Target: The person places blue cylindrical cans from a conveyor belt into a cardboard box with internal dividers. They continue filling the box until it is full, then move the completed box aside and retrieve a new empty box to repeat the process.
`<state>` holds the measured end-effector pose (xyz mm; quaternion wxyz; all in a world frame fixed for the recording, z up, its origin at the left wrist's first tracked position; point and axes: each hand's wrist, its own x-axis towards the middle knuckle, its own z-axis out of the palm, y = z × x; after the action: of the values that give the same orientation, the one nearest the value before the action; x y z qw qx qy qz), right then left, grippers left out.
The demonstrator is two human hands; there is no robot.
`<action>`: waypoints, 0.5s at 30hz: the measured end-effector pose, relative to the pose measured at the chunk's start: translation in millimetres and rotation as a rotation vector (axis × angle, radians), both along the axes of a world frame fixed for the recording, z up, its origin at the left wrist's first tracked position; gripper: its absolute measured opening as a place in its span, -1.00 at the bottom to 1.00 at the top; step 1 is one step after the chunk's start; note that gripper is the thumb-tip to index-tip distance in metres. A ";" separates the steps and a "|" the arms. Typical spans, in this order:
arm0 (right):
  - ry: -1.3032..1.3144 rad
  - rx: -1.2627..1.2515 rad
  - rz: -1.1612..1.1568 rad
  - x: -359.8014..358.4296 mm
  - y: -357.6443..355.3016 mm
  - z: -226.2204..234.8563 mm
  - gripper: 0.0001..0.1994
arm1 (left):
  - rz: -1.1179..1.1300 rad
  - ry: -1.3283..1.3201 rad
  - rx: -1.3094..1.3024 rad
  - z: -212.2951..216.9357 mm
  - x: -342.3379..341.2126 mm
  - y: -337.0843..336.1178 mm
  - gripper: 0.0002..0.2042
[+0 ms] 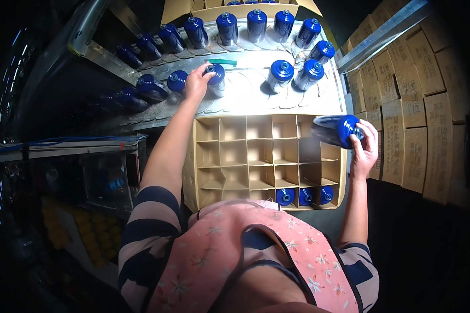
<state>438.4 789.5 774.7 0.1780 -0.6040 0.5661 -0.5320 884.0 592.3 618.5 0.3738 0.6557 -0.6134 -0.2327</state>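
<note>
My left hand (197,82) reaches over the lit conveyor and grips a blue-topped glass bottle (214,81) by its neck; the bottle stands upright there. At the right, my right hand (366,147) holds another blue bottle (344,130) by the neck, tilted sideways above the right side of a divided cardboard box (194,156). Three bottles (306,196) sit in the box's nearest row, at its right. My apron hides part of the near edge.
More blue bottles (227,28) line the curved conveyor (245,101), two of them (281,76) close behind the box. A green strip (222,62) lies by my left hand. Another carton (177,10) stands at the far side. Stacked cartons (407,109) rise at the right; a metal rail (386,36) crosses above.
</note>
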 end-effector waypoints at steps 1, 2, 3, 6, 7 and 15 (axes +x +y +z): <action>-0.089 -0.029 0.063 13.7 -18.8 -4.1 -0.69 | -0.010 -0.023 0.035 3.3 -5.1 1.4 -0.62; -0.131 -0.039 0.117 26.9 -38.6 -9.7 -0.69 | -0.087 0.016 -0.043 7.2 -9.9 4.3 -0.59; -0.173 -0.026 0.149 40.7 -56.6 -17.7 -0.70 | -0.065 0.026 -0.109 11.8 -13.9 6.8 -0.59; -0.171 -0.025 0.223 80.5 -117.3 -46.8 -0.71 | -0.008 0.119 -0.215 26.3 -12.4 20.9 -0.56; -0.134 -0.015 0.223 91.8 -135.5 -57.8 -0.72 | -0.003 0.134 -0.219 31.1 -6.2 29.5 -0.55; 0.167 -0.027 0.097 134.5 -224.4 -143.7 -0.70 | 0.250 0.501 -0.128 33.8 66.4 121.5 -0.63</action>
<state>573.0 565.0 631.0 0.1476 -0.6755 0.5418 -0.4779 950.4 713.8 652.2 0.5799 0.6235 -0.4298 -0.3004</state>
